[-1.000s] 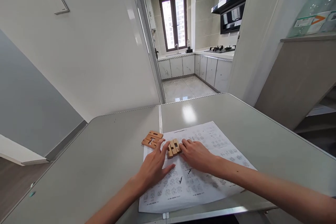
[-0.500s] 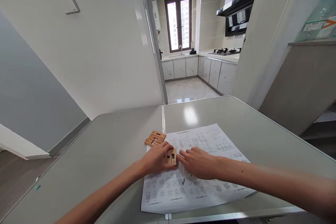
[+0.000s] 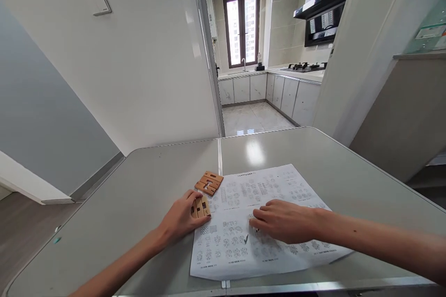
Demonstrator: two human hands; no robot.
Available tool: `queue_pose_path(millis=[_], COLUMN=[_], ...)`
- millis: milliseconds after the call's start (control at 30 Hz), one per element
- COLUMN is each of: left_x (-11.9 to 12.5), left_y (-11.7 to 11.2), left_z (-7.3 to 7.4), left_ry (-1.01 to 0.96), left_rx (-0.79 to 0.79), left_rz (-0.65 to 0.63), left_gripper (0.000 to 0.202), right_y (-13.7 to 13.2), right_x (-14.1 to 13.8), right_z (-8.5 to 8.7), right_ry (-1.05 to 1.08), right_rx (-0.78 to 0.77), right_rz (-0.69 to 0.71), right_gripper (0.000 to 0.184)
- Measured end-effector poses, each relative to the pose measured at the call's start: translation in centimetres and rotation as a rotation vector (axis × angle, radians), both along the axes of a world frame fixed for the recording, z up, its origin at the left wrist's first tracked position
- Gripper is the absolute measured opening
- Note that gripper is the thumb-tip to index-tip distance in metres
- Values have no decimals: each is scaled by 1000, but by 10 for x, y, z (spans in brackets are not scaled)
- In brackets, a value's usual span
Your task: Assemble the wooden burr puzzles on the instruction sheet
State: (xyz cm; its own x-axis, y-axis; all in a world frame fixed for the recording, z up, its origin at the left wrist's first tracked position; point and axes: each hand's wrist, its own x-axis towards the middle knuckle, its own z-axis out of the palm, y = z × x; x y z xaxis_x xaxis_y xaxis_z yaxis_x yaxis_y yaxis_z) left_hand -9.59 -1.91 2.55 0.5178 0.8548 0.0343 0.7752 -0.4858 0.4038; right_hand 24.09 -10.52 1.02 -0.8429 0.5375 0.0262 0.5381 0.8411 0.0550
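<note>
My left hand (image 3: 184,216) is closed round a small group of light wooden puzzle pieces (image 3: 201,207), slotted strips lying side by side near the sheet's left edge. Fingers are on the far side and the thumb on the near side. Just beyond lies a darker group of slotted wooden pieces (image 3: 209,182), apart from the hand. Over the middle of a printed instruction sheet (image 3: 240,241) is my right hand (image 3: 275,220), its fingers curled down; whatever may be in them is hidden. Rows of small diagrams cover the sheet.
The sheet lies on a grey folding table (image 3: 160,181) with a metal seam and rim. A small green piece (image 3: 57,240) sits near the left edge. Beyond the table are a white wall (image 3: 156,79) and a doorway into a kitchen with cabinets (image 3: 242,90).
My left hand has moved left with the light wooden pieces, away from my right hand. The right hand has shifted slightly right over the sheet. The view has turned slightly left.
</note>
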Motion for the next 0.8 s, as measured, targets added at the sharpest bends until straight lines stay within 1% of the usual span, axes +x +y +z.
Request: queue_pose_path(millis=[133, 233, 300, 400, 467, 533, 600, 700, 733, 800], left_x=[-2, 1, 3, 0, -8, -19, -32, -48, -50, -51], left_y=[2, -2, -9, -25, -41, -58, -75, -93, -97, -103], left_z=[-10, -14, -16, -18, -21, -25, -32, -41, -44, -47], left_ry=[-15, -14, -4, 3, -21, -86, -160, -225, -251, -291], left_rx=[45, 66, 77, 83, 69, 75, 100, 144, 161, 178], left_rz=[77, 118, 144, 197, 226, 246, 254, 310, 328, 374], left_gripper=[51, 51, 55, 66, 71, 67, 60, 52, 50, 47], right_y=[-2, -3, -4, -8, -13, -21, -33, -51, -57, -68], right_x=[4, 4, 3, 2, 1, 1, -1, -10, -15, -28], right_z=[-8, -8, -8, -12, -16, -20, -24, -31, -34, -42], right_ry=[114, 85, 60, 75, 116, 180, 285, 526, 623, 816], right_rx=[-7, -28, -44, -64, -78, -102, -153, -254, -294, -360], right_rz=[-49, -78, -101, -171, -254, -373, -520, -754, -805, -839], right_gripper=[21, 28, 31, 31, 30, 32, 33, 34, 31, 27])
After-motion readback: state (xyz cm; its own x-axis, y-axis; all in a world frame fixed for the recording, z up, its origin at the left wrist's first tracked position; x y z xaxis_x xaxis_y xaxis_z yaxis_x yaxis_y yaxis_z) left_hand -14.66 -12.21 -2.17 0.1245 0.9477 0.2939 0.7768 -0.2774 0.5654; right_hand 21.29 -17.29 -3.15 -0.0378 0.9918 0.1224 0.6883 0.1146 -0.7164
